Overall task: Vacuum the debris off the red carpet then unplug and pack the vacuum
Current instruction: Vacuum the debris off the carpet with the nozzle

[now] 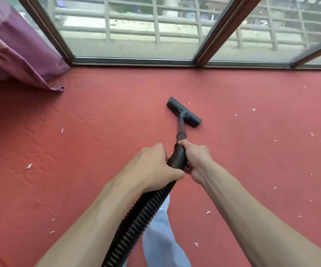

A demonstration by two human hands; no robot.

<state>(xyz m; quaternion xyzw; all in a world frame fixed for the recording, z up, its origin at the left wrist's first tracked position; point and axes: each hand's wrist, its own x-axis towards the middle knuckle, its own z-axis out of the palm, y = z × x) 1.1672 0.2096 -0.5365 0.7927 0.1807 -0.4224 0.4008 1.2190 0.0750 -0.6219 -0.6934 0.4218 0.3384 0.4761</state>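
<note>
A black ribbed vacuum hose (136, 218) runs up from the bottom of the view to a dark wand (181, 128). The wand ends in a flat grey floor head (183, 112) lying on the red carpet (101, 116). My left hand (152, 166) grips the hose from the left. My right hand (194, 157) grips the hose's upper end just below the wand. Small white scraps of debris (253, 109) lie scattered on the carpet, mostly to the right, with a few on the left such as one scrap (28, 166). The vacuum's body and plug are out of view.
A large window with a dark frame (132, 61) borders the carpet's far edge. A purple curtain (17, 54) hangs down to the floor at the far left. My light blue trouser leg (161, 237) shows below the hose.
</note>
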